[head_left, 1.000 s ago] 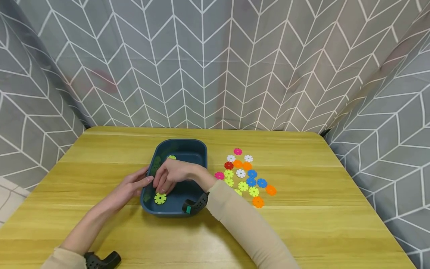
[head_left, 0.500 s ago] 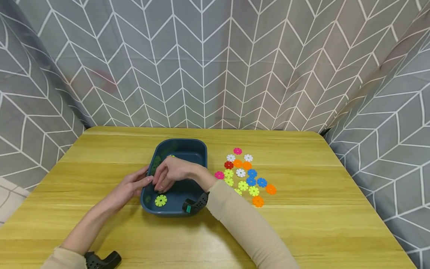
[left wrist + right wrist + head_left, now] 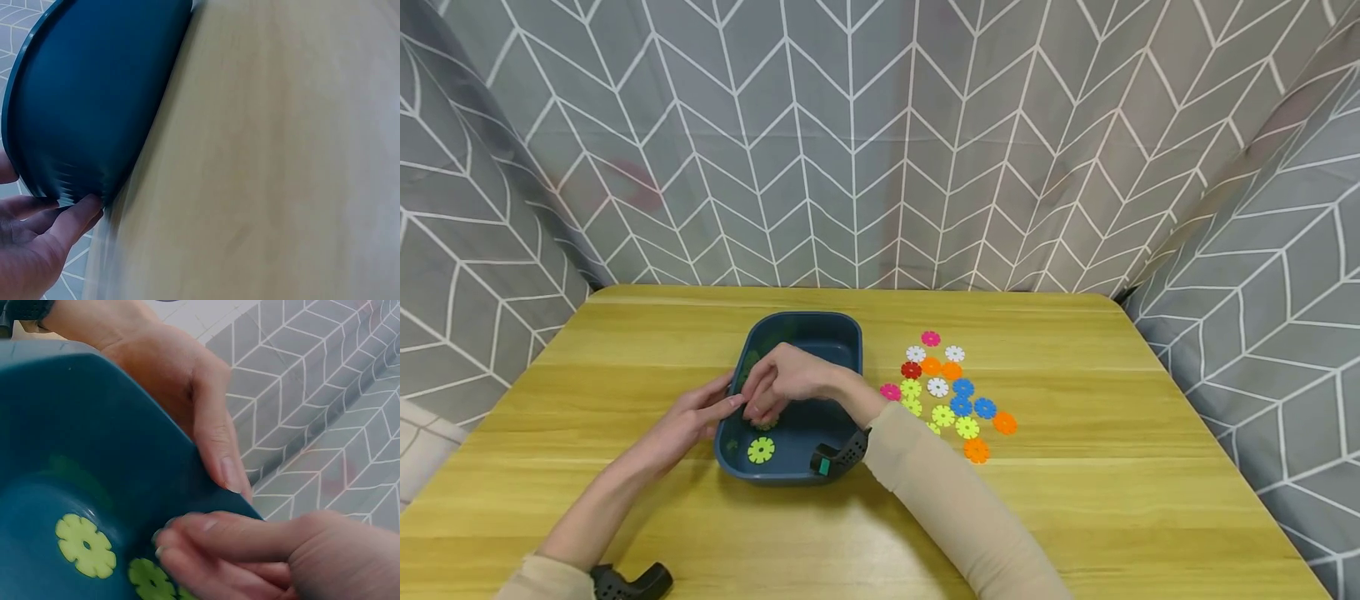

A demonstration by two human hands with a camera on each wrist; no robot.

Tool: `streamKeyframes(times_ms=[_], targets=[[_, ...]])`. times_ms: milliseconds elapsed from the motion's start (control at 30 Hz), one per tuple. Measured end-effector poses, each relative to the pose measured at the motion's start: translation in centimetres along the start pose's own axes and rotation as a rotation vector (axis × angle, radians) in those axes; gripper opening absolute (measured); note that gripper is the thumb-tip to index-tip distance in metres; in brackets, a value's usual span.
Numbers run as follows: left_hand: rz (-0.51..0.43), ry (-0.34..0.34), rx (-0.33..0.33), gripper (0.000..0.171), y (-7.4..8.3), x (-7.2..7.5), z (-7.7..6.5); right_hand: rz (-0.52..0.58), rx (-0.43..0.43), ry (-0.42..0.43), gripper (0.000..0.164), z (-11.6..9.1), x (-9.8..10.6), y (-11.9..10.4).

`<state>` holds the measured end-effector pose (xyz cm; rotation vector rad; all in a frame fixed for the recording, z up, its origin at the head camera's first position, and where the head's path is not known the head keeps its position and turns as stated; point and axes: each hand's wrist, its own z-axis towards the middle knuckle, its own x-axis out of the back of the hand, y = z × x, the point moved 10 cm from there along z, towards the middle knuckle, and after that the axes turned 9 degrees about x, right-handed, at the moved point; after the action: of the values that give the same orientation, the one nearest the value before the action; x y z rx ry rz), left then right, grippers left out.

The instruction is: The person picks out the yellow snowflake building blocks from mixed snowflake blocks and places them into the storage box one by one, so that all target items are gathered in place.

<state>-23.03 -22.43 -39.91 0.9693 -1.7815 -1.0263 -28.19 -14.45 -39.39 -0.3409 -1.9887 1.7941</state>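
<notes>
Gray curtains (image 3: 880, 142) with white zigzag lines are hanging along the 12 o'clock edge of a wooden tabletop (image 3: 1112, 517), whose side edges are spreading wider toward 6 o'clock. Around 10 o'clock from its middle, a dark blue bin (image 3: 769, 478) is standing well in from the side edges, its far wall lying near the curtain. Wood is showing between the bin's 3 o'clock wall and a loose spread of notched, flower-like discs (image 3: 943, 415) in white, red, orange, pink, blue and yellow-green; one pink disc is lying at the spread's 12 o'clock, two orange ones at 4 and 5.

Inside the bin, a yellow-green disc (image 3: 761, 450) is lying flat at 7 o'clock, and others are partly hiding beneath the right hand (image 3: 786, 375). Its fingers are curling with their tips gathering low; whether they are pinching a disc, I cannot tell. At 9 o'clock, the left hand (image 3: 696, 411) is gripping the bin's rim.
</notes>
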Motion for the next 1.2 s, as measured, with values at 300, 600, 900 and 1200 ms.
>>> streamKeyframes(times_ms=[300, 600, 900, 1200], targets=[[-0.016, -0.001, 0.026, 0.07, -0.3, 0.0, 0.2, -0.084, 0.068, 0.12, 0.023, -2.7, 3.5, -2.2], [-0.056, 0.014, 0.033, 0.072, -0.3, -0.1, 0.1, -0.092, 0.176, 0.275, 0.021, -7.0, 6.6, -2.7], [-0.041, 0.022, 0.036, 0.072, -0.2, 0.0, -0.1, -0.098, 0.264, 0.376, 0.021, -10.1, 7.9, -3.0], [-0.046, 0.011, 0.024, 0.072, -0.3, 0.0, 0.0, -0.004, 0.249, 0.488, 0.024, -13.8, 10.2, -2.0]])
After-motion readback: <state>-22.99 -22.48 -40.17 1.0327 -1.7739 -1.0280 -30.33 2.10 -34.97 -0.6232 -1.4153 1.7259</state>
